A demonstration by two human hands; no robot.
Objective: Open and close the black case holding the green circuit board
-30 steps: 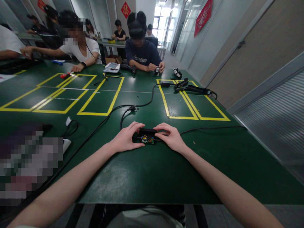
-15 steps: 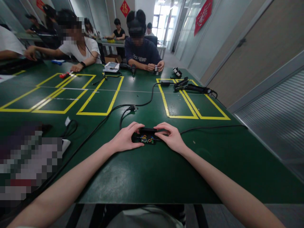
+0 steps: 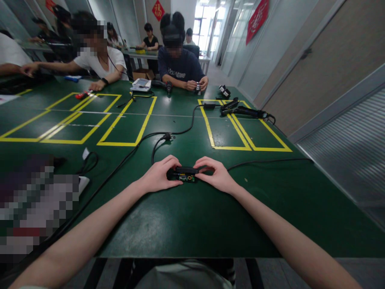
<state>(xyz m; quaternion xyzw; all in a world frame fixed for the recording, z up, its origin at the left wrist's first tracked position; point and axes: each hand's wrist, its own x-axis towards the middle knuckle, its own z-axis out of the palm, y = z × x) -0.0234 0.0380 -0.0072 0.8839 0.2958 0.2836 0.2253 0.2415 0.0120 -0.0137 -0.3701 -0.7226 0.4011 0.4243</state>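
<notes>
A small green circuit board (image 3: 189, 178) with ring-shaped coils sits in a dark case in front of me. Just above it, a narrow black cover (image 3: 187, 170) is tilted along the far side, over part of the board. My left hand (image 3: 160, 174) is wrapped round the left end of the case, its thumb at the near edge and its fingers at the cover's left end. My right hand (image 3: 218, 175) pinches the cover's right end between thumb and fingers. A black cable (image 3: 255, 162) runs off to the right from behind my right hand.
A black cord with a plug (image 3: 167, 137) lies beyond my hands. Yellow tape outlines (image 3: 120, 143) mark the green table (image 3: 186, 224). Black tools (image 3: 246, 112) rest at the far right. A cordless drill (image 3: 169, 89) is near a co-worker (image 3: 182, 66) opposite. Blurred-out items (image 3: 45, 204) lie at left.
The black cover has come down and towards me, hiding more of the circuit board. My right hand has shifted slightly with it; my left hand stays nearly in place.
</notes>
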